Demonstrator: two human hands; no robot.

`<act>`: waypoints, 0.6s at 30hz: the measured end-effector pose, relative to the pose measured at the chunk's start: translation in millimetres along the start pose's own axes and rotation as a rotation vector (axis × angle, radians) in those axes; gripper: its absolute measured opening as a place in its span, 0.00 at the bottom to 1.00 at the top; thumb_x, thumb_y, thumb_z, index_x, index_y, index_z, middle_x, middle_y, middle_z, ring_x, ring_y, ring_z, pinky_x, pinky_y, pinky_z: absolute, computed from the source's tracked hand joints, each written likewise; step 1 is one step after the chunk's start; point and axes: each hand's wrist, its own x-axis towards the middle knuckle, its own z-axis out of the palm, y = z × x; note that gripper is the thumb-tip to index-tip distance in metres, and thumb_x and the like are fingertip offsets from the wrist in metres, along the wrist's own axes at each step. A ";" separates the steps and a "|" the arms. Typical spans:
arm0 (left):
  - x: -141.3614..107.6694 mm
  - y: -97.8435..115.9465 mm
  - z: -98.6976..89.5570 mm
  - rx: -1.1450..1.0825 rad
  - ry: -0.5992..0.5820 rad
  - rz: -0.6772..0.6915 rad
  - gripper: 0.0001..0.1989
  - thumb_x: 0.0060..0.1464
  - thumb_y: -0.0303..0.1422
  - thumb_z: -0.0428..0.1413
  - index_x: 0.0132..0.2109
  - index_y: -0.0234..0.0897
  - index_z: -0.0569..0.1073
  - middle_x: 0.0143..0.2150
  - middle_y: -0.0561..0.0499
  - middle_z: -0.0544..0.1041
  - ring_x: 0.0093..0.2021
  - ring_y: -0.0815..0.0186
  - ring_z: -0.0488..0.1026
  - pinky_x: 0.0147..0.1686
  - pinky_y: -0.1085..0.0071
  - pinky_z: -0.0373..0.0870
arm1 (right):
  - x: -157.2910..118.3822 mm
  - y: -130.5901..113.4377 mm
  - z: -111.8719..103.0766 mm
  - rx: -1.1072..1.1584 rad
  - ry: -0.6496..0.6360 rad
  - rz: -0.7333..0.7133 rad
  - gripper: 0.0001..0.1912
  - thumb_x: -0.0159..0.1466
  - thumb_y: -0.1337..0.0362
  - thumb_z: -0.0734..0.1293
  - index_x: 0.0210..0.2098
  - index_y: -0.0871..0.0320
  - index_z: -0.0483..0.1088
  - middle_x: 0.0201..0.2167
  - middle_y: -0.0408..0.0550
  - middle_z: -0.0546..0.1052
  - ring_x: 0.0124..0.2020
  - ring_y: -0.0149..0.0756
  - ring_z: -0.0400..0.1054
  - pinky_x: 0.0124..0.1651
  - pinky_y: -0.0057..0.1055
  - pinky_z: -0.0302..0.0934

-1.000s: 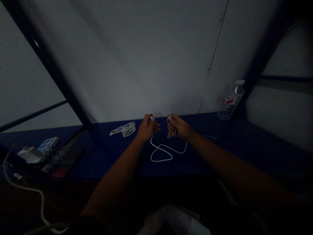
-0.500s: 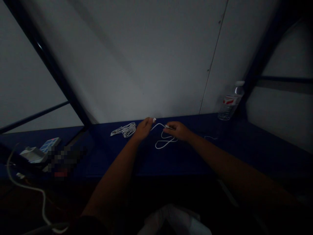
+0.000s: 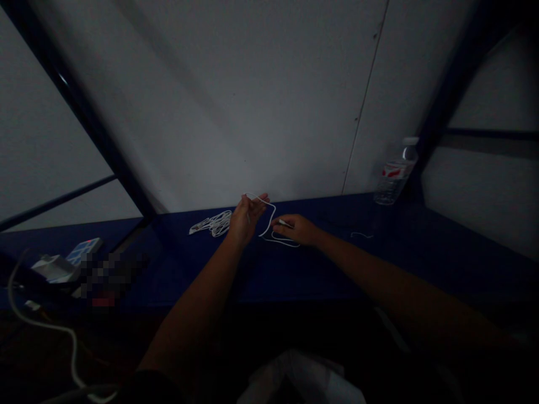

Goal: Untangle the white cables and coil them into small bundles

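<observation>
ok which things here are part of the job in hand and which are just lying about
In use, it seems:
white cable, gripped by the right hand and touching the left hand

Apparently just lying about:
wire bundle
clear bottle
short white strand
white-and-blue device

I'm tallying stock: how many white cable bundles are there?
1: the white cable bundle on the blue surface, beside the left hand. The loose white cable at the right hand isn't bundled. Others may be hidden.

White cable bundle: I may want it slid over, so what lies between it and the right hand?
In the head view: the left hand, beside the bundle, then a bent stretch of white cable before the right hand.
</observation>
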 end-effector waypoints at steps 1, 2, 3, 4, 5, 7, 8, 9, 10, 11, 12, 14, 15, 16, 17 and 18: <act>0.4 1.7 -0.3 -0.034 0.009 -0.002 0.20 0.62 0.51 0.49 0.35 0.37 0.64 0.48 0.42 0.77 0.50 0.61 0.75 0.49 0.63 0.70 | -0.9 -1.6 2.5 -0.057 0.010 -0.004 0.24 0.61 0.45 0.67 0.44 0.59 0.74 0.24 0.42 0.71 0.23 0.29 0.59 0.28 0.27 0.53; 0.9 2.4 -0.9 -0.050 0.040 0.004 0.19 0.62 0.51 0.49 0.37 0.38 0.64 0.46 0.44 0.78 0.48 0.61 0.77 0.49 0.63 0.71 | -1.9 -3.5 4.9 -0.121 0.022 -0.012 0.24 0.60 0.46 0.68 0.45 0.59 0.74 0.22 0.41 0.70 0.22 0.29 0.58 0.28 0.27 0.52; 1.4 2.1 -1.7 -0.053 0.087 0.017 0.19 0.62 0.50 0.50 0.38 0.38 0.63 0.42 0.46 0.79 0.45 0.63 0.78 0.47 0.63 0.71 | -3.1 -5.5 7.3 -0.183 0.020 -0.031 0.24 0.60 0.47 0.68 0.47 0.59 0.74 0.22 0.40 0.70 0.21 0.28 0.58 0.28 0.27 0.52; 2.0 1.2 -2.7 -0.048 0.138 0.033 0.18 0.61 0.50 0.51 0.39 0.39 0.63 0.38 0.48 0.78 0.41 0.64 0.78 0.45 0.64 0.72 | -4.4 -7.6 9.6 -0.235 -0.011 -0.061 0.24 0.60 0.48 0.68 0.48 0.59 0.74 0.22 0.41 0.70 0.21 0.28 0.59 0.28 0.27 0.52; 2.5 -0.1 -3.5 -0.036 0.181 0.047 0.17 0.61 0.49 0.52 0.40 0.40 0.62 0.36 0.51 0.77 0.37 0.65 0.78 0.42 0.66 0.73 | -5.8 -9.8 11.9 -0.280 -0.074 -0.103 0.24 0.61 0.49 0.68 0.51 0.59 0.74 0.23 0.42 0.71 0.22 0.29 0.61 0.29 0.27 0.53; 3.0 -2.1 -4.1 -0.003 0.227 0.073 0.16 0.60 0.48 0.53 0.42 0.41 0.62 0.33 0.54 0.75 0.33 0.68 0.76 0.38 0.68 0.73 | -8.6 -14.1 16.4 -0.368 -0.239 -0.190 0.26 0.62 0.52 0.67 0.57 0.57 0.71 0.25 0.43 0.74 0.24 0.31 0.64 0.31 0.27 0.54; 2.8 -2.5 -3.8 0.018 0.227 0.085 0.16 0.60 0.48 0.54 0.42 0.41 0.61 0.33 0.55 0.74 0.32 0.68 0.76 0.36 0.70 0.72 | -9.8 -16.2 18.5 -0.415 -0.312 -0.221 0.27 0.63 0.53 0.67 0.59 0.56 0.69 0.25 0.44 0.74 0.25 0.32 0.65 0.32 0.28 0.55; 2.3 -2.3 -3.2 0.042 0.220 0.097 0.16 0.59 0.48 0.55 0.42 0.42 0.61 0.32 0.55 0.74 0.31 0.69 0.75 0.35 0.71 0.72 | -10.8 -18.2 20.5 -0.463 -0.365 -0.241 0.28 0.64 0.54 0.66 0.61 0.55 0.67 0.24 0.43 0.74 0.26 0.33 0.66 0.33 0.28 0.55; 1.4 -1.8 -2.1 0.069 0.214 0.108 0.17 0.59 0.47 0.55 0.43 0.42 0.60 0.31 0.56 0.73 0.30 0.70 0.74 0.34 0.73 0.71 | -11.5 -20.1 22.3 -0.502 -0.397 -0.248 0.28 0.64 0.54 0.65 0.63 0.54 0.65 0.24 0.43 0.75 0.26 0.33 0.67 0.33 0.28 0.55; 0.3 -0.9 -0.9 0.096 0.212 0.120 0.17 0.58 0.46 0.56 0.43 0.43 0.60 0.29 0.58 0.71 0.29 0.72 0.73 0.33 0.74 0.69 | -12.0 -21.7 24.0 -0.525 -0.408 -0.248 0.29 0.64 0.54 0.65 0.63 0.53 0.64 0.24 0.43 0.75 0.27 0.34 0.68 0.33 0.29 0.55; -1.0 0.0 0.3 0.122 0.214 0.131 0.17 0.58 0.46 0.57 0.44 0.43 0.60 0.28 0.59 0.69 0.28 0.73 0.71 0.33 0.75 0.68 | -12.2 -23.1 25.4 -0.535 -0.402 -0.242 0.29 0.64 0.54 0.65 0.64 0.53 0.63 0.24 0.43 0.75 0.27 0.35 0.69 0.34 0.29 0.56; -3.2 1.6 2.4 0.166 0.224 0.149 0.18 0.57 0.44 0.59 0.45 0.44 0.59 0.26 0.61 0.66 0.25 0.74 0.68 0.32 0.77 0.67 | -12.4 -25.3 27.8 -0.534 -0.357 -0.223 0.30 0.65 0.54 0.65 0.64 0.53 0.62 0.25 0.43 0.76 0.28 0.35 0.70 0.34 0.29 0.56; -3.9 2.1 3.0 0.184 0.233 0.155 0.19 0.56 0.43 0.60 0.46 0.44 0.59 0.26 0.62 0.65 0.24 0.75 0.67 0.31 0.77 0.66 | -12.4 -26.1 28.9 -0.534 -0.332 -0.214 0.30 0.65 0.54 0.65 0.65 0.53 0.61 0.25 0.43 0.76 0.28 0.36 0.70 0.34 0.29 0.57; -4.2 2.3 3.3 0.199 0.242 0.156 0.20 0.54 0.42 0.61 0.46 0.44 0.58 0.25 0.62 0.64 0.23 0.76 0.65 0.30 0.77 0.66 | -12.5 -26.9 30.1 -0.546 -0.319 -0.209 0.31 0.65 0.54 0.64 0.66 0.53 0.60 0.26 0.44 0.76 0.29 0.36 0.70 0.34 0.29 0.57; -4.0 2.4 3.3 0.207 0.253 0.150 0.21 0.53 0.41 0.61 0.45 0.44 0.58 0.25 0.63 0.62 0.22 0.76 0.64 0.29 0.77 0.65 | -12.7 -27.7 31.5 -0.572 -0.318 -0.209 0.30 0.66 0.54 0.63 0.66 0.53 0.59 0.27 0.45 0.77 0.30 0.38 0.71 0.35 0.30 0.58; -3.5 2.4 2.9 0.207 0.266 0.137 0.21 0.52 0.40 0.62 0.45 0.44 0.58 0.24 0.64 0.61 0.20 0.76 0.62 0.27 0.77 0.64 | -13.0 -28.5 33.0 -0.610 -0.328 -0.214 0.30 0.66 0.53 0.63 0.66 0.52 0.60 0.28 0.46 0.78 0.31 0.39 0.72 0.35 0.30 0.58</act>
